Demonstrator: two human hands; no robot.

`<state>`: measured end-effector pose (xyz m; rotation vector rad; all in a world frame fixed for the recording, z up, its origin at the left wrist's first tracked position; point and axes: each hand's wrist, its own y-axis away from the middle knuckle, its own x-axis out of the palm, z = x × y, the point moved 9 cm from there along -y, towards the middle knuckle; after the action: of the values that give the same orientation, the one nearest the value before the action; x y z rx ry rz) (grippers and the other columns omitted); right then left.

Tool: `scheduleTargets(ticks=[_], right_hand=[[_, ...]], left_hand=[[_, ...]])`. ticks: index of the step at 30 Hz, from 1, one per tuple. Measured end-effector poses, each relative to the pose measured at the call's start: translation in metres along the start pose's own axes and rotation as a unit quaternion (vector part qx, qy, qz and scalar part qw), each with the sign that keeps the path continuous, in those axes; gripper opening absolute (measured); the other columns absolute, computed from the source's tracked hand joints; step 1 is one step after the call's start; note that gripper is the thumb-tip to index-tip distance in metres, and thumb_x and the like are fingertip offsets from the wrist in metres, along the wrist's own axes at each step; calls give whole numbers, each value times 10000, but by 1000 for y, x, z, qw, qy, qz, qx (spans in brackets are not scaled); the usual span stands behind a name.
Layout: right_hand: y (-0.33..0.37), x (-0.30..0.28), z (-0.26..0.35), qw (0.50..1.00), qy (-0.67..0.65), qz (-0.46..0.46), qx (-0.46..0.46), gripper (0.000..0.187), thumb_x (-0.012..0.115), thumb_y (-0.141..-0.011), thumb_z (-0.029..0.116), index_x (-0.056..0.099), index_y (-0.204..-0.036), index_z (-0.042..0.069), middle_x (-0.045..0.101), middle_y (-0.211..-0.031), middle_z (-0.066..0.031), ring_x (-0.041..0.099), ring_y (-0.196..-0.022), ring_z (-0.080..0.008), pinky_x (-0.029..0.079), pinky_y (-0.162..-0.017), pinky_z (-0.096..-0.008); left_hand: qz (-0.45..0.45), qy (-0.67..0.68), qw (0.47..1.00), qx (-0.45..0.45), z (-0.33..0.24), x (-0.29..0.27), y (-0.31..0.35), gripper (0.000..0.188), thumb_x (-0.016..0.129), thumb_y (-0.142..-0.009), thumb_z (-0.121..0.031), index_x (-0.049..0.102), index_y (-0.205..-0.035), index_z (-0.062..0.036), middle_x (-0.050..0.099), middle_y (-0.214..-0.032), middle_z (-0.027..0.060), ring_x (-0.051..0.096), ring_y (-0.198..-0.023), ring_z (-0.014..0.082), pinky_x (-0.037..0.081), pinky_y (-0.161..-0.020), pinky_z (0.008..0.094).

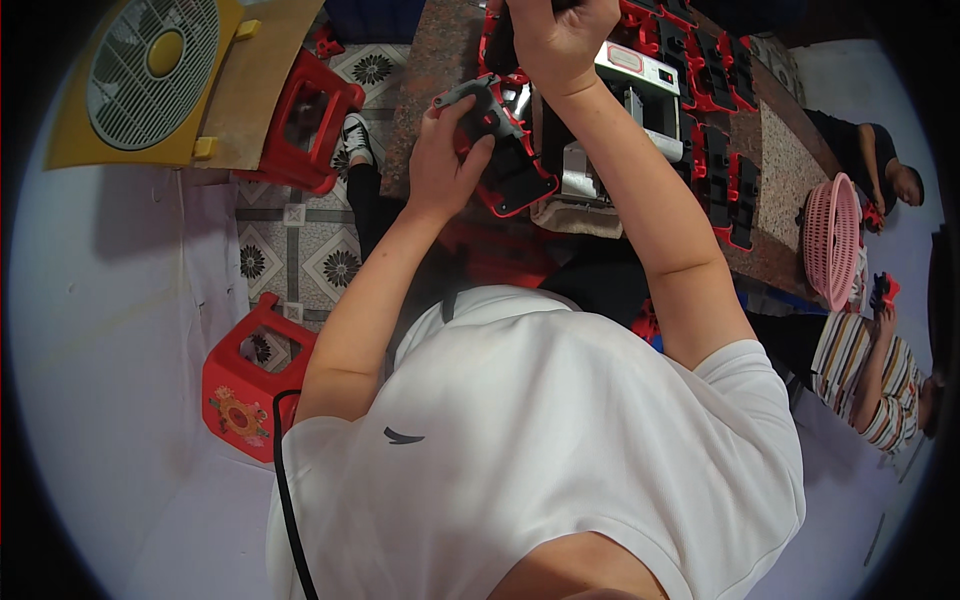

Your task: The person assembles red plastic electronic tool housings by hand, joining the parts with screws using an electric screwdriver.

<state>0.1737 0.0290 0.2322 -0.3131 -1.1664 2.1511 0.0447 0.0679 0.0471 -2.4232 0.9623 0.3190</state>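
Left grip (450, 158) pinches a red-edged black plastic housing (515, 176) at a speckled stone table (430, 65).
The housing juts rightward beyond it; whether the right grip (556, 48), higher up, is closed cannot be told.

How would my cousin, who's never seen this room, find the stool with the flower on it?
Find the big yellow fan at the upper left, then go down along the patterned tile floor. Near the floor's lower end, left of the person's white shirt, is a red stool. Another red stool is nearer the fan, but only this one shows a colourful flower picture.
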Motion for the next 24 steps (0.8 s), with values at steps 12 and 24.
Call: scheduleTargets(ticks=[12,24], right_hand=[[-4,-40,30,971,-220,-38,-79,349,612,-927,374,518,-927,37,573,-686,-50,551,-524,-123,464,-481,-258],[82,-128,95,995,75,25,66,513,666,-852,341,449,-1141,-23,616,-786,-150,613,-647,-182,507,-580,-281]], left_hand=[[17,-1,1000,7,1,6,-8,486,621,-854,-264,484,-1284,-81,499,-1216,208,519,-1131,390,435,-934,413],[5,85,996,1,18,20,-3,481,609,-844,-194,462,-1281,-57,477,-1212,182,463,-1152,325,340,-1027,400]])
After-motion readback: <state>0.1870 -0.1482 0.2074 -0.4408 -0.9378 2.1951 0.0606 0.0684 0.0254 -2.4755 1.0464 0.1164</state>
